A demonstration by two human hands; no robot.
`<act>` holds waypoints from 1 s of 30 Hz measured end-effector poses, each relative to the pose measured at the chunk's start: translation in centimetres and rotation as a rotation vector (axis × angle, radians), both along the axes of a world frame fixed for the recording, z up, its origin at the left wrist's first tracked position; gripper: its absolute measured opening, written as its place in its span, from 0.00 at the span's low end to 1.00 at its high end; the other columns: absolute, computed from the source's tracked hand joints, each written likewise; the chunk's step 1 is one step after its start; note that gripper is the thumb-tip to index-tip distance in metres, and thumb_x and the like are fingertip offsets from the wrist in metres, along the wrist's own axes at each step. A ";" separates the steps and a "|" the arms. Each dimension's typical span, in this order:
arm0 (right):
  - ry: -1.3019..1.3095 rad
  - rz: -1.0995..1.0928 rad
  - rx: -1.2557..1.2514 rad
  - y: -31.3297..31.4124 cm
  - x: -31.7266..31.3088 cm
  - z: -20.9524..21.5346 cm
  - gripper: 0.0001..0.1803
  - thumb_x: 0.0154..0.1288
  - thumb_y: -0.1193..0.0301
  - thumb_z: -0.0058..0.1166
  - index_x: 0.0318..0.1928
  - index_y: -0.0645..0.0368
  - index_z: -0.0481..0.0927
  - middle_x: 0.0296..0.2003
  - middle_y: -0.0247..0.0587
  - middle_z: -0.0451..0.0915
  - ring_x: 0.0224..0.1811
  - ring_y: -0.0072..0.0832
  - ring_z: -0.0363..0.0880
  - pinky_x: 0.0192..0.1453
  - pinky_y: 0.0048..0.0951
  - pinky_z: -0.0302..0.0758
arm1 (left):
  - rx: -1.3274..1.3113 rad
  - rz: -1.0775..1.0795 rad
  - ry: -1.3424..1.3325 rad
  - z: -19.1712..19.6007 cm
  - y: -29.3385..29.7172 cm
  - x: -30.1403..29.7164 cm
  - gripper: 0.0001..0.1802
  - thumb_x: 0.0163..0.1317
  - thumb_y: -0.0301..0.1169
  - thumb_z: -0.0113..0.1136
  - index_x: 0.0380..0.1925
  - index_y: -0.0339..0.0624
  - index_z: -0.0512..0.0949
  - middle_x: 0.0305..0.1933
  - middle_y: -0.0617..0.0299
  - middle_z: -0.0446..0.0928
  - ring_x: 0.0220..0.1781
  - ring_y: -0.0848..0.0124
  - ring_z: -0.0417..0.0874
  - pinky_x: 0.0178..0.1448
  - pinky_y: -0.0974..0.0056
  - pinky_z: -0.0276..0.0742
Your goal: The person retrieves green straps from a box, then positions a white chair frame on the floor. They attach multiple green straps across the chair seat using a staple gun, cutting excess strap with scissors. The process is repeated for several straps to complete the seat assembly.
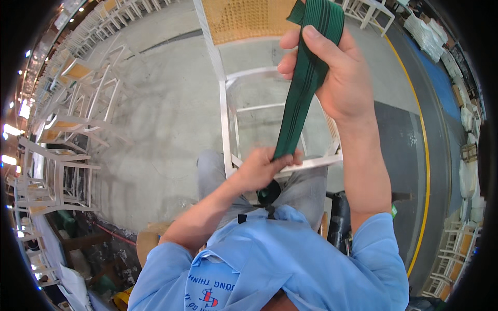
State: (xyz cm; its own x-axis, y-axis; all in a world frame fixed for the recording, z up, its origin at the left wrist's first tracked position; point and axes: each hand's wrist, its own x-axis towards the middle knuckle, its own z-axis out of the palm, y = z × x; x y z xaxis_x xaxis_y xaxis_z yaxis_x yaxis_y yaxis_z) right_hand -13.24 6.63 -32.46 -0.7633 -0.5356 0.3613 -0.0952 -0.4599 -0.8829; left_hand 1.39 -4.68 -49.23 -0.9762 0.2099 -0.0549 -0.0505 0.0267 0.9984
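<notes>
A dark green striped webbing strap (298,109) runs taut and slanted between my two hands. My right hand (340,67), raised high on the right, is closed round the strap, with its thumb pressed on the band and a fold of it standing above. Lower down, near my lap, my left hand (267,167) grips the strap close to the front rail of a white chair frame (224,111). More of the strap hangs in a dark loop below that hand. The chair frame has no seat panel, and a woven cane back (249,20) rises at its far end.
White chair frames (78,124) stand along the left, with more in rows farther back. On the right, a yellow floor line (426,171) curves past a dark floor strip. Wrapped white bundles (425,36) lie at the far right. A black cylindrical tool (340,220) is beside my right leg.
</notes>
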 end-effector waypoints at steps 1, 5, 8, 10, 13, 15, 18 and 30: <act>-0.018 0.050 -0.010 0.2 -0.2 0.3 0.19 0.80 0.65 0.55 0.64 0.62 0.76 0.39 0.43 0.87 0.33 0.31 0.88 0.37 0.33 0.86 | 0.007 -0.018 -0.070 -0.1 0.6 0.8 0.17 0.82 0.33 0.55 0.62 0.38 0.81 0.53 0.61 0.88 0.61 0.72 0.84 0.69 0.62 0.77; -0.165 0.189 0.049 1.7 -0.7 -1.8 0.22 0.81 0.65 0.55 0.67 0.61 0.74 0.37 0.42 0.86 0.31 0.32 0.87 0.37 0.33 0.85 | -0.240 -0.252 -0.074 -3.1 0.7 3.6 0.25 0.73 0.33 0.65 0.69 0.43 0.77 0.65 0.50 0.82 0.68 0.61 0.81 0.73 0.58 0.73; -0.349 0.299 0.229 1.3 0.3 -8.6 0.22 0.80 0.65 0.57 0.68 0.57 0.74 0.37 0.41 0.85 0.29 0.30 0.86 0.37 0.31 0.84 | -0.879 0.005 0.285 -8.5 -0.3 4.1 0.34 0.59 0.36 0.74 0.65 0.43 0.77 0.60 0.46 0.80 0.63 0.51 0.82 0.75 0.51 0.71; -0.436 0.371 0.314 0.9 1.5 -13.1 0.20 0.80 0.69 0.55 0.68 0.53 0.73 0.37 0.40 0.85 0.28 0.29 0.85 0.36 0.30 0.84 | -1.139 -0.036 0.263 -11.1 -0.6 3.9 0.29 0.52 0.39 0.75 0.54 0.40 0.79 0.52 0.45 0.80 0.58 0.49 0.83 0.71 0.47 0.72; -0.528 0.420 0.349 1.7 2.8 -17.2 0.19 0.80 0.72 0.52 0.67 0.54 0.70 0.36 0.40 0.85 0.27 0.27 0.84 0.33 0.29 0.83 | -1.028 -0.016 0.172 -11.3 0.1 3.8 0.26 0.52 0.39 0.73 0.49 0.38 0.79 0.50 0.44 0.80 0.59 0.48 0.82 0.66 0.45 0.73; -0.616 0.444 0.308 3.0 4.0 -18.6 0.19 0.80 0.72 0.52 0.67 0.56 0.69 0.36 0.41 0.84 0.27 0.26 0.84 0.32 0.28 0.83 | -1.053 0.026 0.195 -11.2 0.8 3.6 0.23 0.51 0.34 0.70 0.47 0.37 0.78 0.45 0.46 0.81 0.55 0.47 0.82 0.61 0.47 0.73; -0.709 0.422 0.305 5.3 5.2 -20.0 0.17 0.80 0.73 0.52 0.64 0.57 0.69 0.35 0.42 0.85 0.27 0.26 0.85 0.33 0.29 0.83 | -0.993 -0.089 0.237 -11.5 0.6 3.0 0.22 0.48 0.27 0.64 0.47 0.41 0.74 0.44 0.49 0.82 0.50 0.46 0.82 0.59 0.48 0.73; -0.591 0.255 0.420 8.0 14.0 -24.4 0.22 0.77 0.71 0.50 0.68 0.57 0.70 0.36 0.43 0.85 0.35 0.29 0.88 0.38 0.34 0.82 | 0.446 0.279 -0.403 -5.1 -1.3 -0.6 0.17 0.81 0.38 0.56 0.57 0.36 0.76 0.54 0.50 0.84 0.53 0.55 0.87 0.61 0.52 0.84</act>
State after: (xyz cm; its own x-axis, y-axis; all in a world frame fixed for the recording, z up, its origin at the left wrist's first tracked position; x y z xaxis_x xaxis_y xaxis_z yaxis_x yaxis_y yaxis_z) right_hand 0.80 14.58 -56.84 -0.6006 -0.7230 -0.3413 0.5110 -0.0189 -0.8594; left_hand 0.80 -5.94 -54.31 -0.9185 0.0398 -0.3935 -0.3676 -0.4532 0.8121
